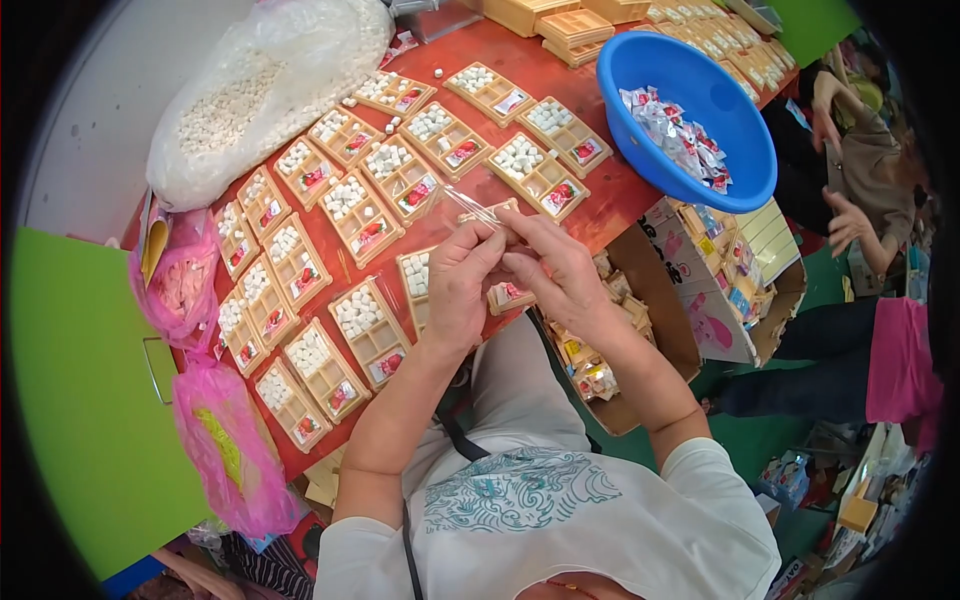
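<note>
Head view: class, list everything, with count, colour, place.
table: one, red, centre
trays: many, tan, on table
cubes: many, white, in trays
packets: many, red and white, trays and basin
basin: one, blue, upper right
large bag: one, clear, upper left
bags: two, pink, left
cartons: two, brown and white, centre right
panels: two, green, left, upper right
other people: several, mixed clothing, right
clutter: many, mixed, lower right
film: one, clear, centre
shirt: one, white, bottom
left grip: one, bare, centre
right grip: one, bare, centre

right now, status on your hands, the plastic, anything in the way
Left hand, right hand: together, gripping clear plastic. Trays of white cubes crowded below. Blue basin to the right, apart.
</note>
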Available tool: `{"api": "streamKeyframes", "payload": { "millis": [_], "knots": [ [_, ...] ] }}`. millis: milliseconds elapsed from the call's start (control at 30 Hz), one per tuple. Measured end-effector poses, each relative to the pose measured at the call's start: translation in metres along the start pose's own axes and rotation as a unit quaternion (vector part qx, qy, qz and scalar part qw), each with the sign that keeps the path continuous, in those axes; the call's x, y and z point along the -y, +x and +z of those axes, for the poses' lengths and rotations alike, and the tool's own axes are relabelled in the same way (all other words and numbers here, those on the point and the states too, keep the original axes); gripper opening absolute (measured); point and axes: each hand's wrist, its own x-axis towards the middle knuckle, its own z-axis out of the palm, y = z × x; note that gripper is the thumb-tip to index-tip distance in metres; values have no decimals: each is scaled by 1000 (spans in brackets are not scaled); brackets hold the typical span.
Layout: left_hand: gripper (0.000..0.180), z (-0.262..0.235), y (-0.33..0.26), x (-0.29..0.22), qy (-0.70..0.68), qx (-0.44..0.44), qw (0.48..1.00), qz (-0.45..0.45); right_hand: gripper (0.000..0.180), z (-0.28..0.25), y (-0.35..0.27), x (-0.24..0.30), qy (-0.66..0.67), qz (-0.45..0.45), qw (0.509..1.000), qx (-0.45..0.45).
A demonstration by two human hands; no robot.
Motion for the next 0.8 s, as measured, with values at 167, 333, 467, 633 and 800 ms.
{"api": "streamKeyframes", "payload": {
  "millis": [167, 333, 467, 633, 800],
  "knots": [
    [20, -8, -1, 1, 30, 25, 999, 11, 33, 1, -2, -4, 35, 28, 999, -7],
    [20, -9, -2, -1, 48, 36, 998, -6, 28, 6, -4, -5, 17, 25, 999, -29],
    [18, -10, -3, -1, 73, 1, 997, 0, 23, 6, -5, -17, 52, 74, 993, -76],
    [15, -14, -7, -5, 226, -92, 943, 225, 20, -1, -8, -29, 152, 145, 966, -150],
    [17, -9, 8, -10, 326, -157, 888, 283, 20, -7, -10, -25, 116, 140, 970, -162]
  ]
}}
